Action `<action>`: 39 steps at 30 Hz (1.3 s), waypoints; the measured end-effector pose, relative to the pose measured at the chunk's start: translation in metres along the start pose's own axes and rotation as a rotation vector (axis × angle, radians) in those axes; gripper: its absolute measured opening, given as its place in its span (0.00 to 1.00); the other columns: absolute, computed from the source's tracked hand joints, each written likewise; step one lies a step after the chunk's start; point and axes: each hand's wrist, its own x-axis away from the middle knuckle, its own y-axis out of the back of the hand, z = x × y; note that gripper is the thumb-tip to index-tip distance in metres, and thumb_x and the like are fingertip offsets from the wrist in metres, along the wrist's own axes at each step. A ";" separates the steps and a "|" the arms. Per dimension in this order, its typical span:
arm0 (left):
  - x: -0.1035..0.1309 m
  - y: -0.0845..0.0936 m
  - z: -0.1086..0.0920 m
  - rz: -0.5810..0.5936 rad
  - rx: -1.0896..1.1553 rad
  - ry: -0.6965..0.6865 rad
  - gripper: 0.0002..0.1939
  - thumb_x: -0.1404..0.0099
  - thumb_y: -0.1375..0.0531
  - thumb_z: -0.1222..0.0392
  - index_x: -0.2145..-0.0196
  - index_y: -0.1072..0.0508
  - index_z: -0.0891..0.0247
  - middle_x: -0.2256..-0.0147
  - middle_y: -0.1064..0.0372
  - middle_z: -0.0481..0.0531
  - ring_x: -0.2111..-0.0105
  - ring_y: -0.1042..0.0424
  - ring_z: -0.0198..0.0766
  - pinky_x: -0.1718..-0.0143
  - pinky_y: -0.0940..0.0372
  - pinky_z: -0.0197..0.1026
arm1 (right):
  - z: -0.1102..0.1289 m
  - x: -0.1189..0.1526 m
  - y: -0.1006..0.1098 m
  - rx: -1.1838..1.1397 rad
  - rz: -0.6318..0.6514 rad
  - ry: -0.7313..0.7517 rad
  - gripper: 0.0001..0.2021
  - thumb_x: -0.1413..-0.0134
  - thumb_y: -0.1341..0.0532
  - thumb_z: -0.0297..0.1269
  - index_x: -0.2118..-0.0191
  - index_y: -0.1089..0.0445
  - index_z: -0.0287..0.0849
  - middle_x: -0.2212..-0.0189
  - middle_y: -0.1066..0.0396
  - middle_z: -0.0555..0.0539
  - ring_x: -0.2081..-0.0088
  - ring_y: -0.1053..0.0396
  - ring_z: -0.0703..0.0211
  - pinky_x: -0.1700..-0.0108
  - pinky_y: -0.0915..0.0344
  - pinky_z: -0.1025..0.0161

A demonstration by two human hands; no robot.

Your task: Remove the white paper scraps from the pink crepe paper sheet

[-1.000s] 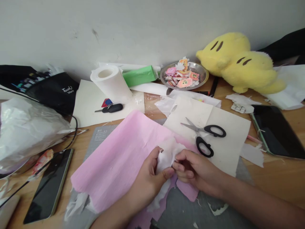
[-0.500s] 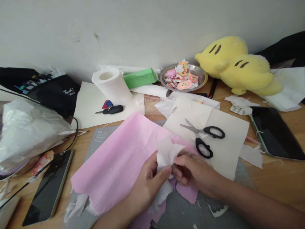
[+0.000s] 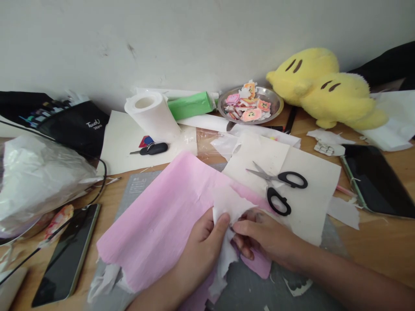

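My left hand (image 3: 205, 242) pinches a torn piece of white paper (image 3: 228, 203) between thumb and fingers. Beside it, my right hand (image 3: 259, 235) has its thumb and fingers closed at the right edge of that same paper. A large pink sheet (image 3: 155, 220) lies under and left of my hands, on a grey cutting mat (image 3: 256, 289). Below my right hand shows a smaller pink scrap (image 3: 257, 262). Black-handled scissors (image 3: 279, 177) rest with blades apart on white sheets (image 3: 309, 198) beyond my right hand.
Behind are a white paper roll (image 3: 152, 114), keys (image 3: 152, 148), a green packet (image 3: 191, 106), a metal plate (image 3: 279, 108) of paper cutouts and yellow plush toys (image 3: 337, 95). Phones lie left (image 3: 66, 255) and right (image 3: 378, 179). A plastic bag (image 3: 42, 181) stands at left.
My left thumb has moved up onto the white paper. My right fingers have shifted slightly down, and the paper's lower part hangs more visibly between my hands.
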 end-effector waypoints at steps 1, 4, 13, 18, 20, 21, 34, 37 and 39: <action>0.000 0.000 0.000 0.002 0.003 0.002 0.15 0.35 0.47 0.48 0.64 0.29 0.63 0.84 0.29 0.47 0.79 0.27 0.41 0.77 0.38 0.38 | 0.000 0.000 0.000 0.008 -0.005 0.000 0.12 0.55 0.45 0.36 0.85 0.37 0.40 0.89 0.39 0.54 0.86 0.43 0.69 0.80 0.47 0.69; 0.001 0.000 -0.001 -0.009 -0.007 0.002 0.15 0.35 0.46 0.48 0.65 0.29 0.63 0.84 0.29 0.47 0.79 0.26 0.41 0.77 0.37 0.38 | 0.001 0.001 -0.001 0.036 -0.012 -0.001 0.12 0.56 0.45 0.35 0.86 0.37 0.40 0.90 0.40 0.54 0.86 0.43 0.69 0.79 0.47 0.69; 0.002 0.001 0.004 0.005 0.003 -0.032 0.16 0.36 0.45 0.47 0.73 0.31 0.60 0.84 0.30 0.47 0.80 0.27 0.40 0.78 0.37 0.38 | 0.005 0.003 -0.002 0.042 0.006 -0.047 0.12 0.59 0.48 0.34 0.87 0.37 0.40 0.89 0.39 0.53 0.85 0.43 0.68 0.78 0.46 0.67; 0.003 0.000 0.005 -0.084 0.053 -0.004 0.16 0.38 0.44 0.45 0.71 0.30 0.61 0.87 0.33 0.45 0.83 0.29 0.40 0.82 0.39 0.37 | 0.000 0.001 -0.001 -0.022 0.055 -0.064 0.08 0.64 0.48 0.35 0.86 0.39 0.41 0.87 0.40 0.54 0.85 0.43 0.68 0.78 0.45 0.67; 0.002 -0.001 0.005 -0.125 0.056 0.002 0.16 0.39 0.43 0.44 0.68 0.30 0.60 0.87 0.34 0.44 0.84 0.29 0.40 0.83 0.39 0.37 | 0.000 0.000 -0.001 -0.035 0.085 -0.072 0.07 0.65 0.48 0.36 0.85 0.40 0.41 0.87 0.40 0.54 0.85 0.43 0.68 0.79 0.45 0.67; 0.001 -0.001 0.005 -0.135 0.060 0.000 0.16 0.40 0.43 0.43 0.67 0.30 0.60 0.87 0.34 0.44 0.84 0.29 0.40 0.83 0.39 0.37 | 0.000 0.000 0.000 -0.034 0.095 -0.074 0.07 0.65 0.47 0.37 0.85 0.40 0.41 0.87 0.40 0.54 0.85 0.43 0.68 0.80 0.45 0.67; 0.000 -0.002 0.007 0.022 0.047 -0.068 0.12 0.36 0.44 0.49 0.64 0.37 0.59 0.85 0.32 0.42 0.82 0.27 0.38 0.82 0.39 0.35 | 0.004 0.002 -0.001 0.079 0.010 -0.106 0.10 0.60 0.49 0.34 0.86 0.39 0.40 0.88 0.39 0.54 0.84 0.42 0.69 0.79 0.46 0.69; 0.000 -0.001 0.006 0.010 0.068 -0.068 0.12 0.37 0.43 0.49 0.68 0.37 0.59 0.85 0.33 0.42 0.83 0.29 0.36 0.83 0.40 0.33 | 0.004 0.003 0.000 0.069 0.023 -0.123 0.09 0.62 0.48 0.34 0.86 0.39 0.40 0.88 0.40 0.54 0.84 0.43 0.69 0.78 0.46 0.69; 0.001 -0.001 0.005 -0.042 0.063 -0.060 0.13 0.38 0.42 0.48 0.69 0.37 0.60 0.86 0.34 0.41 0.85 0.31 0.34 0.84 0.42 0.32 | 0.004 0.003 0.000 0.070 0.041 -0.135 0.08 0.63 0.48 0.34 0.85 0.38 0.39 0.87 0.40 0.54 0.84 0.43 0.69 0.78 0.46 0.68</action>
